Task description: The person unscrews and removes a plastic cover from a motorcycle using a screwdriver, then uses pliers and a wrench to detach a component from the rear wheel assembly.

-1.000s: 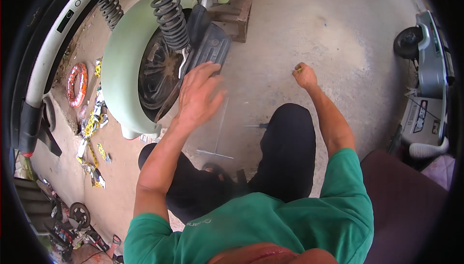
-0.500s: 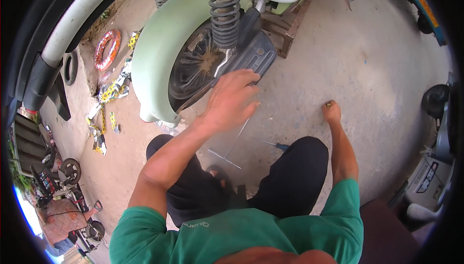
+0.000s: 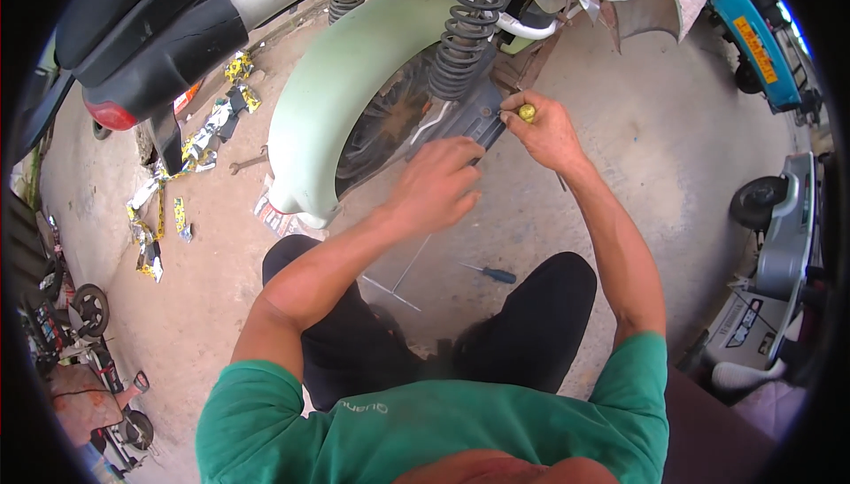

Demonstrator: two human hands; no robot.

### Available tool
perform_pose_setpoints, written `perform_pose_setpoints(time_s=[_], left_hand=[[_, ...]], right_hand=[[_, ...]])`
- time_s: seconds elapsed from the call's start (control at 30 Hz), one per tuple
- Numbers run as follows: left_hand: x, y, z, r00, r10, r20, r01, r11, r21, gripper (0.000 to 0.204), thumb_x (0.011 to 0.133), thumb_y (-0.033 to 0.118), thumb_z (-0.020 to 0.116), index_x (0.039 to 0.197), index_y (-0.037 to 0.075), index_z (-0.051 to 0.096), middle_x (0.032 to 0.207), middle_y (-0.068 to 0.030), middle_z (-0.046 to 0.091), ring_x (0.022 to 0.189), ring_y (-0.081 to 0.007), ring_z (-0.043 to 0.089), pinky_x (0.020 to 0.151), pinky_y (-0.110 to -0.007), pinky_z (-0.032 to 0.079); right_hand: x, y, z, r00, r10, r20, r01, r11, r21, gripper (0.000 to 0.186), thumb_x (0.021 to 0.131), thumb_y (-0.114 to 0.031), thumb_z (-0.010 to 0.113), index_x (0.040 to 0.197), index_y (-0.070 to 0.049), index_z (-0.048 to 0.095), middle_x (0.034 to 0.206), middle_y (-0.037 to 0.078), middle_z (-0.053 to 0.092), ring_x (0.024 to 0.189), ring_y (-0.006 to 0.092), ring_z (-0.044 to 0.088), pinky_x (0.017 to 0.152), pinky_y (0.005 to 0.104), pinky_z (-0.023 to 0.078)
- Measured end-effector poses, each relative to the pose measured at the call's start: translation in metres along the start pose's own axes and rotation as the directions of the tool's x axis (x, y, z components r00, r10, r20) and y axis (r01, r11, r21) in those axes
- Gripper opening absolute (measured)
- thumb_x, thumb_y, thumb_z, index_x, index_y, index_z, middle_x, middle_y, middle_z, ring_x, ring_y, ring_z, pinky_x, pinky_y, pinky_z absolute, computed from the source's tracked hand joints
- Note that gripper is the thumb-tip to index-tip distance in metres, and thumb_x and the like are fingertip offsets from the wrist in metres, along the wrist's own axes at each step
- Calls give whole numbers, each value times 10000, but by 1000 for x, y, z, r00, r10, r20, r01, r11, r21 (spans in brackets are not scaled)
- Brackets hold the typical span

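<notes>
A dark grey plastic cover (image 3: 476, 112) lies beside the rear wheel (image 3: 381, 130) of a motorbike, below its coil spring shock absorber (image 3: 467, 50). My left hand (image 3: 434, 185) is closed at the lower edge of this cover, fingers bent, thumb lower down. Close to the cover's right end, my right hand (image 3: 542, 137) grips a yellow-handled screwdriver (image 3: 528, 113); its thin shaft shows below the palm. The thumb and forefinger of that hand pinch together at the cover, and anything small between them is hidden. A pale green mudguard (image 3: 305, 108) curves over the wheel.
A blue-handled screwdriver (image 3: 498, 275) and a T-shaped metal wrench (image 3: 394, 292) lie on the concrete between my knees. Left of the mudguard are a spanner (image 3: 248, 162) and torn yellow-patterned wrapping (image 3: 204, 143). A grey scooter (image 3: 784, 227) and a blue vehicle (image 3: 753, 28) stand right.
My right hand has come up and left from above the floor to the cover's right end. My left hand stays at the cover's lower edge. The whole view has shifted.
</notes>
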State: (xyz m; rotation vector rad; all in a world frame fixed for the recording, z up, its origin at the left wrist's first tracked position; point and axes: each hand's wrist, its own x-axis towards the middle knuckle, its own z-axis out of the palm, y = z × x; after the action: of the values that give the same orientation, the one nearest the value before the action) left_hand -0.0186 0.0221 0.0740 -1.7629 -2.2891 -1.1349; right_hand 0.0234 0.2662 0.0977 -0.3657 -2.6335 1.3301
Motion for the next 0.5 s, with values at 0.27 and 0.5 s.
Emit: perform_pose_setpoints(time_s=[0.27, 0.5], left_hand=[[-7, -5, -8, 999, 28, -28, -29, 999, -35, 271, 777, 141, 780, 996, 30, 666, 1314, -129, 596, 1307, -346, 531, 1047, -488, 436], [2, 1, -7, 999, 41, 16, -41, 999, -27, 261, 785, 149, 769, 997, 38, 665, 1310, -133, 587, 1315, -352, 515, 1061, -490, 422]], right_hand=[[21, -19, 17, 988, -140, 72, 156, 931, -330, 172, 871, -139, 739, 1006, -33, 753, 944, 189, 733, 872, 281, 708, 795, 391, 547], [27, -14, 10, 979, 186, 80, -171, 971, -165, 167, 838, -147, 742, 979, -67, 783, 935, 171, 753, 876, 305, 726, 813, 378, 562]])
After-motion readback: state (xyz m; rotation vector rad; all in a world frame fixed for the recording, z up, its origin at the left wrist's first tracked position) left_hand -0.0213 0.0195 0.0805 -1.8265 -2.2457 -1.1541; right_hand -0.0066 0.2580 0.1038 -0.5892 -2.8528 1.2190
